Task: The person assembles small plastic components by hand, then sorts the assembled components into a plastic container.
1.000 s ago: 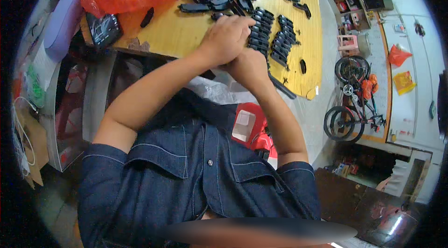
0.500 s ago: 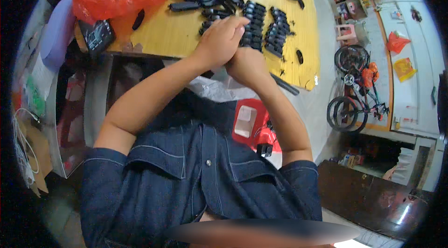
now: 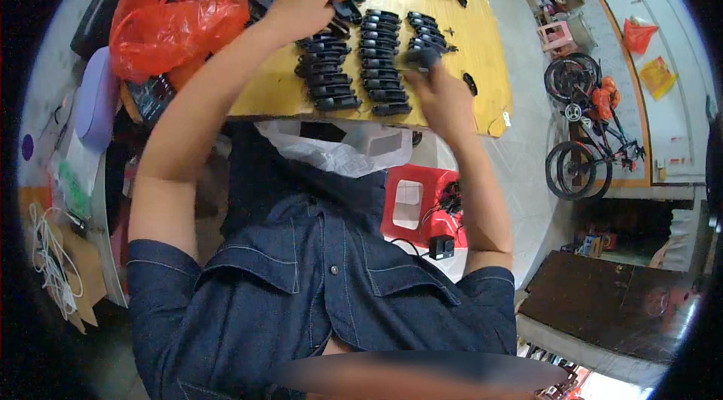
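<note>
Lit moderately and fairly evenly over the yellow table (image 3: 267,91), deepening to dark tones among the black parts (image 3: 382,61). Drops to near-dark under the table and toward the lower left. Glints in small highlights on the red plastic bag (image 3: 169,19) and the clear plastic (image 3: 331,155), flares into a white streak on the glossy dark brown surface (image 3: 587,287), and burns out to white at the lower right edge. Smears with motion blur at the right hand (image 3: 444,95) and the dark piece (image 3: 422,59) near its fingertips. Bends straight edges toward the rim, fades to black in the corners, and softens into a blurred oval at the bottom
</note>
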{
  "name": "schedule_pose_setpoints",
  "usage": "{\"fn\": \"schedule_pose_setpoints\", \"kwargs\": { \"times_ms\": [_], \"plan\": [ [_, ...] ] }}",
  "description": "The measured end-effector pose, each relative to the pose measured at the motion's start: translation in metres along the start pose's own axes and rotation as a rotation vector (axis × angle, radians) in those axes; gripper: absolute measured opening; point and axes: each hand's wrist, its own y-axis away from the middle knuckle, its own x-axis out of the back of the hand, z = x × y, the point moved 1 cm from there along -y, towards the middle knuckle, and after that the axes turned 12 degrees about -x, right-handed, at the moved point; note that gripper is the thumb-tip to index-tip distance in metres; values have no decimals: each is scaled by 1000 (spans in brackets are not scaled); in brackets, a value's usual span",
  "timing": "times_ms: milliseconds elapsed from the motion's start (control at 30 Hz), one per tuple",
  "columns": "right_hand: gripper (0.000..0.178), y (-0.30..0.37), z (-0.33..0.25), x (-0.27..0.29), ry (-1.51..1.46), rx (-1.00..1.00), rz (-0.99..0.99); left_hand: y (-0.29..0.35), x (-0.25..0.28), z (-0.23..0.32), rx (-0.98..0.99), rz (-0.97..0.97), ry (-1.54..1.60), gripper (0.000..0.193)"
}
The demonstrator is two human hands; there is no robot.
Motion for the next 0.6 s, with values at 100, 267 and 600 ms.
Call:
{"fn": "schedule_pose_setpoints", "kwargs": {
  "times_ms": [100, 267, 600],
  "plan": [
    [34, -32, 95, 17, -60, -200, 116, 1, 0, -12, -187, -243, -317, 37],
    [36, -63, 209, 33, 56, -479, 239, -10, -13, -12, -143, -428, -310, 36],
    [33, -111, 217, 4, 48, -370, 275, 10, 5, -28, 3, 44, -508, 29]
  ]
}}
